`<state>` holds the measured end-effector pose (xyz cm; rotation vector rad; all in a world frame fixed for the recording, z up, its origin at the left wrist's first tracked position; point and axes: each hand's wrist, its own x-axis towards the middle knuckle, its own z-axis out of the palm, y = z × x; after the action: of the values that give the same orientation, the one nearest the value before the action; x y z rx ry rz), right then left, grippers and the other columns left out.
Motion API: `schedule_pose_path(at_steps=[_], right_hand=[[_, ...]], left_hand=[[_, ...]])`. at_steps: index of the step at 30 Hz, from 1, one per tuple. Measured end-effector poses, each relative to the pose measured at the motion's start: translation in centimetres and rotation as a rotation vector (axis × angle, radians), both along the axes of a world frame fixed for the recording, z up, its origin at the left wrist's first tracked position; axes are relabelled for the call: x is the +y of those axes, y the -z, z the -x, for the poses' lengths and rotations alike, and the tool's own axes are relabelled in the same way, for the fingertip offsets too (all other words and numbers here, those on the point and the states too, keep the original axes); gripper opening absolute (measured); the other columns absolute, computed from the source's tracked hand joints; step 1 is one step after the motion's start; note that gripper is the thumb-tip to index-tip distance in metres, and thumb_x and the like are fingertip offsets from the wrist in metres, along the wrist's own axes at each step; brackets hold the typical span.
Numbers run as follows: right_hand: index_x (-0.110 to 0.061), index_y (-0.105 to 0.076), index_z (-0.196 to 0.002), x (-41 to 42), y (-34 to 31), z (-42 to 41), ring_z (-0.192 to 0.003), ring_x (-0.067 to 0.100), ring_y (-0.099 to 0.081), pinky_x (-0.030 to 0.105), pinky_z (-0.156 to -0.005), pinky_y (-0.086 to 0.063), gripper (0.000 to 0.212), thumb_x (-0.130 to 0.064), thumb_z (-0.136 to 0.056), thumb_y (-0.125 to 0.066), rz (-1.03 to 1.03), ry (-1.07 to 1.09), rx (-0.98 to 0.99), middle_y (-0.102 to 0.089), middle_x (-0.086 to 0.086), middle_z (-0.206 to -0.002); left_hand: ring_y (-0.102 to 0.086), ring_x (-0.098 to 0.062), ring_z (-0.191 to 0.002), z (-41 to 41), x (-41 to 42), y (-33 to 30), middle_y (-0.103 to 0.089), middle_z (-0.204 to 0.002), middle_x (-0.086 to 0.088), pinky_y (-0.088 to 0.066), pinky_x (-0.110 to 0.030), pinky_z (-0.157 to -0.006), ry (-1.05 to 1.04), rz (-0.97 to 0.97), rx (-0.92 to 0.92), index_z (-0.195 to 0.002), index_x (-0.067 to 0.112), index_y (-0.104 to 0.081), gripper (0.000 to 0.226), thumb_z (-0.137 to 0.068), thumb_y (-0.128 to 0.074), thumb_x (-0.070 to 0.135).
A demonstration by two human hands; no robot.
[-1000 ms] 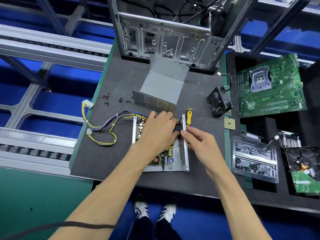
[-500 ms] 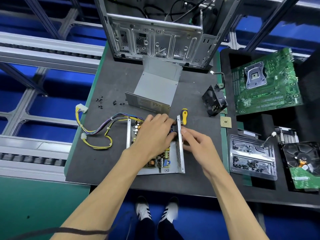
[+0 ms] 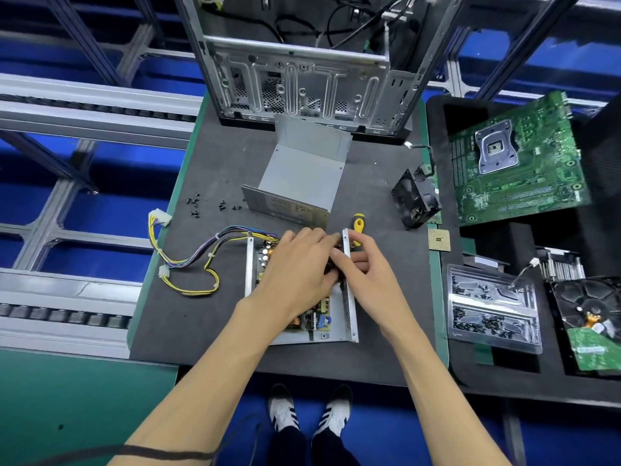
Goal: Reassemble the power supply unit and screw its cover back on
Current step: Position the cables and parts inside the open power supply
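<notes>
Head view: open PSU base (image 3: 295, 336) lies on dark mat of the worktop (image 3: 208, 317), near front edge, circuit board up, cable bundle (image 3: 188, 260) trailing off to its left. Left hand (image 3: 297, 264) lies over the board, fingers curled down at the right side wall (image 3: 347, 297); what its grip has, if anything, can't tell, fingertips hidden. Right hand (image 3: 368, 265) is at the outside of that same wall, thumb hooked over the top edge, fingers on the outer face, so the grip pinches the wall. Vs 0.5 s ago: right hand sits further over the wall, thumb now inside it; left hand about same spot. PSU base, cables not shifted on the mat; view change is head motion.

PSU cover (image 3: 302, 178) stands behind the base, off it, open side up. Yellow-handled screwdriver (image 3: 358, 227) lies just beyond right hand, partly hidden. Loose black screws (image 3: 208, 205) left of cover. PC case (image 3: 302, 79) at the back; fan (image 3: 416, 198), CPU chip (image 3: 439, 240), motherboard (image 3: 517, 163), screw tray (image 3: 492, 307) to the right.
</notes>
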<state>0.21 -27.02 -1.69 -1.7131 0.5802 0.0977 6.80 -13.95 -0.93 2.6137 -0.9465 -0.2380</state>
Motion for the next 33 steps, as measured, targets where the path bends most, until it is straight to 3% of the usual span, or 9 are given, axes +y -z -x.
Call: schedule_pose_path(at_steps=[3,8,10,14,18,21,26,29,33], right_hand=[[-0.043,-0.054,-0.136,0.1,0.1,-0.2,-0.087,0.006,-0.064,0.021,-0.080,-0.049,0.043,-0.033,-0.096,-0.066,0.094,0.002,-0.016,-0.064,0.000,-0.102],[-0.040,-0.059,-0.129,0.8,0.0,-0.3,-0.098,0.003,-0.055,0.013,-0.079,-0.042,0.037,-0.023,-0.097,-0.063,0.212,0.027,-0.097,-0.047,-0.006,-0.111],[-0.035,-0.060,-0.127,1.5,0.0,-0.4,-0.101,0.010,-0.055,0.019,-0.080,-0.043,0.033,-0.018,-0.098,-0.059,0.196,0.073,-0.103,-0.045,-0.006,-0.111],[-0.030,-0.059,-0.123,2.5,0.1,-0.6,-0.107,0.025,-0.054,0.037,-0.089,-0.049,0.028,-0.014,-0.101,-0.055,0.161,0.139,-0.121,-0.047,-0.007,-0.111],[-0.028,-0.059,-0.123,2.7,0.2,-0.7,-0.102,0.026,-0.054,0.036,-0.083,-0.046,0.026,-0.014,-0.102,-0.054,0.144,0.165,-0.120,-0.052,-0.009,-0.114],[-0.027,-0.059,-0.124,2.7,0.2,-0.7,-0.099,0.014,-0.055,0.033,-0.081,-0.046,0.026,-0.015,-0.102,-0.054,0.128,0.185,-0.114,-0.054,-0.010,-0.114],[-0.032,-0.059,-0.123,2.7,0.3,-0.7,-0.088,0.018,-0.055,0.031,-0.077,-0.042,0.026,-0.018,-0.101,-0.054,0.102,0.190,-0.085,-0.060,-0.001,-0.115],[-0.033,-0.058,-0.124,2.7,0.3,-0.6,-0.089,0.019,-0.058,0.032,-0.079,-0.046,0.026,-0.020,-0.101,-0.054,0.102,0.201,-0.071,-0.061,0.003,-0.116],[-0.031,-0.058,-0.126,2.8,0.4,-0.1,-0.096,0.017,-0.058,0.032,-0.081,-0.046,0.027,-0.021,-0.101,-0.055,0.088,0.229,-0.083,-0.061,0.001,-0.119]], left_hand=[[-0.048,-0.020,-0.124,0.4,1.2,-1.5,-0.060,-0.131,0.001,-0.027,-0.031,-0.101,-0.032,0.125,-0.015,-0.150,0.018,-0.046,0.057,-0.094,-0.058,0.020],[-0.053,-0.020,-0.114,-0.8,6.5,-3.0,-0.063,-0.122,0.000,-0.036,-0.035,-0.098,-0.384,0.395,-0.137,-0.128,0.018,-0.062,0.040,-0.092,-0.055,0.000],[-0.057,-0.022,-0.109,-2.1,8.7,-2.4,-0.065,-0.123,0.001,-0.044,-0.041,-0.098,-0.538,0.389,0.000,-0.126,0.021,-0.062,0.035,-0.097,-0.052,0.005],[-0.066,-0.016,-0.088,-3.2,11.2,-0.4,-0.073,-0.094,0.000,-0.047,-0.025,-0.071,-0.638,0.345,0.293,-0.106,0.031,-0.068,0.025,-0.103,-0.050,0.014],[-0.061,-0.013,-0.061,-2.7,11.6,0.3,-0.068,-0.071,0.009,-0.056,-0.039,-0.070,-0.639,0.410,0.377,-0.098,0.027,-0.072,0.026,-0.102,-0.053,0.010],[-0.054,-0.005,-0.052,-2.0,12.0,0.6,-0.064,-0.062,0.018,-0.050,-0.032,-0.060,-0.588,0.409,0.423,-0.100,0.031,-0.071,0.028,-0.103,-0.053,0.010],[-0.059,-0.014,-0.072,-1.0,12.0,0.3,-0.066,-0.087,0.002,-0.051,-0.034,-0.067,-0.569,0.428,0.496,-0.104,0.033,-0.066,0.017,-0.104,-0.052,0.025],[-0.064,-0.015,-0.088,-0.8,11.4,-0.1,-0.069,-0.095,0.006,-0.052,-0.033,-0.079,-0.565,0.451,0.534,-0.102,0.032,-0.066,0.015,-0.099,-0.058,0.045],[-0.064,-0.008,-0.099,-0.7,11.0,-0.5,-0.070,-0.101,0.012,-0.052,-0.028,-0.087,-0.573,0.422,0.493,-0.104,0.031,-0.066,0.020,-0.095,-0.061,0.049]])
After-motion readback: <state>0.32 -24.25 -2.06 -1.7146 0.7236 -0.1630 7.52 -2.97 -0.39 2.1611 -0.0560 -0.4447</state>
